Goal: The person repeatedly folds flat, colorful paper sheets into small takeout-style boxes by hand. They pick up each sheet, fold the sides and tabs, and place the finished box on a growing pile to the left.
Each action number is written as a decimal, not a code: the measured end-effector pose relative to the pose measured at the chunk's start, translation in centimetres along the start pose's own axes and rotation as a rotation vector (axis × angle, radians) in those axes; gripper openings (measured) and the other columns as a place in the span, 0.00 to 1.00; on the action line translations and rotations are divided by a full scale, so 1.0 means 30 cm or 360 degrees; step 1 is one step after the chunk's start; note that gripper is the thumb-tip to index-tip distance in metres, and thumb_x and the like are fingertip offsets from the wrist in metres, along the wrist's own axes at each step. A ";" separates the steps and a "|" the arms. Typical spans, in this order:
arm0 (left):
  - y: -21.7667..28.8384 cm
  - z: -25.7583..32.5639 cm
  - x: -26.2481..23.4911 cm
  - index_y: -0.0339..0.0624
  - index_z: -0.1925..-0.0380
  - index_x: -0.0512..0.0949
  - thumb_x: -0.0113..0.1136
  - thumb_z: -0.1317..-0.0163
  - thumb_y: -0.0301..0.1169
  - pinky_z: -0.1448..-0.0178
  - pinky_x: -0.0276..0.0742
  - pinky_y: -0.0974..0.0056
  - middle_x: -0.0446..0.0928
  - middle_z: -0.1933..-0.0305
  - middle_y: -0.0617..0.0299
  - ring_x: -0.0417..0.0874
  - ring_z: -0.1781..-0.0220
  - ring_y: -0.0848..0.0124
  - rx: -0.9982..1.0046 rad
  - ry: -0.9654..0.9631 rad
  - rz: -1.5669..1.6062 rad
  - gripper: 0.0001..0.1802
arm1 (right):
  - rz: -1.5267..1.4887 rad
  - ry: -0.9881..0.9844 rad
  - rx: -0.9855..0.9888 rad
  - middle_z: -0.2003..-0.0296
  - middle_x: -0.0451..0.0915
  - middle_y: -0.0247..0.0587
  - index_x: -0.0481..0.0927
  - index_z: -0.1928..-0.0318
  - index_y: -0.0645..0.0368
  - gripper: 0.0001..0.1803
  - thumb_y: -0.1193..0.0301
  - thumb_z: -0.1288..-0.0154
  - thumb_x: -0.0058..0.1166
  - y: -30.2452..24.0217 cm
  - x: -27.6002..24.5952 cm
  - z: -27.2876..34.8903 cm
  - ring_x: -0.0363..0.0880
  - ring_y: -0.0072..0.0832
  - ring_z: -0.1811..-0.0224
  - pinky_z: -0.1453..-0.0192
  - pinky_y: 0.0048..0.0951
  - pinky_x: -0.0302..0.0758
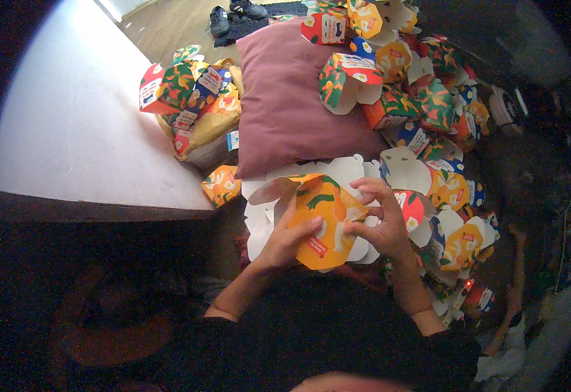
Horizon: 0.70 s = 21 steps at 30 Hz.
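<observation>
Between my two hands is a yellow folding paper carton (315, 208) with green and orange printed shapes, its flaps partly folded. My left hand (284, 240) grips its left side, the thumb pressed on the printed face. On the other side my right hand (385, 222) is closed on its edge, the thumb on the front panel and the other fingers curled near the upper right flap. Beneath the carton lies a pile of flat cartons, white side up (257, 230), partly hidden by my hands.
A mauve cushion (298, 98) lies just beyond. Many folded cartons (393, 108) heap along the right, with more in a sack (210, 140) at the left. A white panel-like surface (96, 130) stands far left. Dark shoes (220, 21) sit at the back.
</observation>
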<state>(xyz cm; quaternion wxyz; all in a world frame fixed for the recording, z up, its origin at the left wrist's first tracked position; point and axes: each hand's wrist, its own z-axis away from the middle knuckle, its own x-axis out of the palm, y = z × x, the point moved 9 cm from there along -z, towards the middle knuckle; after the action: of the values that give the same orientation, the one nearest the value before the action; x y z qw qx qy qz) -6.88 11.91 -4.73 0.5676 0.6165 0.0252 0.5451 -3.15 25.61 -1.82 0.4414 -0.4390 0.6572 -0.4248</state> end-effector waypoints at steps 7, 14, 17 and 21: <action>0.036 -0.003 0.011 0.44 0.49 0.64 0.48 0.38 0.23 0.44 0.67 0.66 0.67 0.48 0.58 0.68 0.46 0.72 0.0394 -0.0127 -0.0279 0.16 | 0.0290 -0.0185 -0.0051 0.51 0.71 0.38 0.65 0.40 0.50 0.43 0.58 0.59 0.69 -0.047 -0.022 -0.005 0.71 0.21 0.70 0.67 0.19 0.71; -0.063 0.007 0.052 0.39 0.59 0.74 0.43 0.34 0.27 0.48 0.68 0.70 0.73 0.58 0.62 0.72 0.54 0.78 -0.0201 -0.0394 -0.0459 0.10 | 0.0581 -0.0390 -0.0637 0.57 0.78 0.43 0.79 0.55 0.57 0.18 0.70 0.50 0.59 -0.148 0.023 -0.064 0.79 0.36 0.61 0.58 0.29 0.75; -0.060 0.008 0.077 0.38 0.44 0.63 0.53 0.40 0.35 0.37 0.61 0.62 0.66 0.44 0.55 0.66 0.40 0.67 -0.0183 -0.0403 -0.0297 0.25 | 0.0557 -0.0400 -0.0477 0.63 0.80 0.45 0.79 0.56 0.59 0.15 0.75 0.48 0.55 -0.091 0.012 -0.074 0.80 0.37 0.60 0.57 0.31 0.76; 0.012 0.011 0.097 0.38 0.35 0.43 0.63 0.47 0.40 0.29 0.45 0.58 0.48 0.32 0.54 0.48 0.29 0.63 0.0221 -0.0388 -0.0089 0.48 | 0.0651 0.0173 -0.0227 0.64 0.81 0.46 0.79 0.56 0.59 0.14 0.78 0.44 0.51 -0.048 -0.100 -0.085 0.81 0.37 0.62 0.59 0.32 0.77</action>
<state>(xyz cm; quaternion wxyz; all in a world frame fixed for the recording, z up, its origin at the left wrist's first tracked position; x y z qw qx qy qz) -5.69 13.44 -2.51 0.5375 0.7149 0.0109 0.4471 -4.61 28.52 0.80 0.4500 -0.3031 0.7839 -0.3018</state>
